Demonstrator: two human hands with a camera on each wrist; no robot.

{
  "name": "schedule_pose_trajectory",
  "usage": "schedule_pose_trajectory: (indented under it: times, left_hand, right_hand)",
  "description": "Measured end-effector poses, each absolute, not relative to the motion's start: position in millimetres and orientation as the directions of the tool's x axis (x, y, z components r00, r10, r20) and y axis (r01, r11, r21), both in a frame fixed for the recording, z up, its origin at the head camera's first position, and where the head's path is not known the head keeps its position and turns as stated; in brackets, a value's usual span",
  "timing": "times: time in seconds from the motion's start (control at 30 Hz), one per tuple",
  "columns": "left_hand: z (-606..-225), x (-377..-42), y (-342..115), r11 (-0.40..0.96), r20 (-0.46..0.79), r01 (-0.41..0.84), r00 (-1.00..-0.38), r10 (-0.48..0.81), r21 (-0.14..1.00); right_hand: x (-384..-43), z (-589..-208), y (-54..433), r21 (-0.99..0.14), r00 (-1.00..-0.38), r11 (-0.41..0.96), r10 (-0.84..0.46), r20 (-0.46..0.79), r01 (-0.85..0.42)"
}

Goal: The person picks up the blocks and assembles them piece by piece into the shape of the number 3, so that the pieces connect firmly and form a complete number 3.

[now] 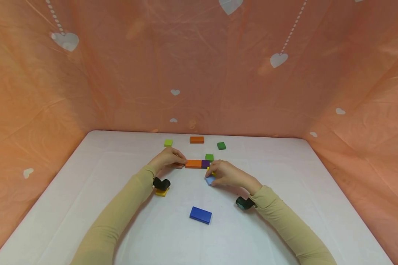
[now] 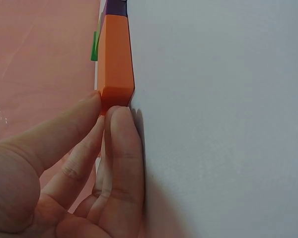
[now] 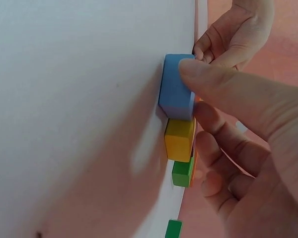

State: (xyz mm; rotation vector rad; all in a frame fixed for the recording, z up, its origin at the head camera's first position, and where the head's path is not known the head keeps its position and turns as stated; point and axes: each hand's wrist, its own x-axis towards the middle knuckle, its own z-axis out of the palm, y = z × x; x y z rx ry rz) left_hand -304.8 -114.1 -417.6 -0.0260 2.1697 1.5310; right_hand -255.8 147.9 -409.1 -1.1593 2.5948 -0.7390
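Note:
My left hand (image 1: 169, 159) holds the left end of an orange block (image 1: 193, 164) between its fingertips. A small purple block (image 1: 205, 164) sits against the orange block's right end. Between thumb and fingers, my right hand (image 1: 230, 175) pinches a light blue block (image 3: 173, 87). Right by that block is a yellow block (image 3: 179, 141), partly hidden under the right hand in the head view. A light green block (image 1: 209, 157) lies just behind the purple one. Whether the blue block touches the table, I cannot tell.
Along the white table's (image 1: 132, 221) far side lie a yellow-green block (image 1: 168, 142), another orange block (image 1: 197, 140) and a dark green block (image 1: 221, 145). A dark blue block (image 1: 200, 215) lies nearer me. Another yellow block (image 1: 161, 192) shows below the left wrist camera (image 1: 162, 183).

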Motion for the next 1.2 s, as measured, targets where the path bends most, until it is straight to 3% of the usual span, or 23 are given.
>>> schedule_pose_trajectory:
  times: [1.2]
  left_hand:
    - [-418.7, -304.4, -114.6, 0.369, -0.371, -0.259, -0.888, 0.273, 0.892]
  right_hand:
    - [-255.1, -409.3, 150.4, -0.517, -0.682, 0.581, -0.731, 0.007, -0.628]
